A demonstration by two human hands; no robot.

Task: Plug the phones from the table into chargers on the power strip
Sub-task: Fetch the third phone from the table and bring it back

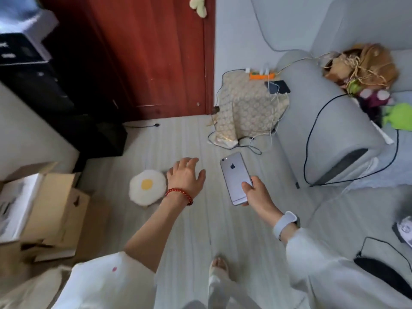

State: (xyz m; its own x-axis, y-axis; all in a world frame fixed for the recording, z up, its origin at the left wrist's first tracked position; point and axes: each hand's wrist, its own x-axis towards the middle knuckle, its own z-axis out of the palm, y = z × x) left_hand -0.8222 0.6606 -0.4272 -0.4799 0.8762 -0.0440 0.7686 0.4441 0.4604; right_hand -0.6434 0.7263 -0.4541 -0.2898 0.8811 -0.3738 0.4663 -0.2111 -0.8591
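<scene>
My right hand (256, 192) grips the lower end of a silver-grey phone (235, 172), its back with the logo facing up, held above the floor. My left hand (186, 177) hovers empty with fingers spread, a red bead bracelet on its wrist. Farther ahead an orange power strip (260, 75) with white chargers plugged in lies on a small table draped with a patterned cloth (245, 103). A dark phone (278, 86) rests on that table beside the strip, with a white cable running to it. More cables hang off the table's right side to the floor.
A grey sofa (323, 130) stands right of the table, with stuffed toys and a black cable on it. A red wooden door (145, 52) lies ahead. An egg-shaped cushion (147, 186) lies on the floor; cardboard boxes (44, 208) stand at left, a black cabinet (55, 97) behind them.
</scene>
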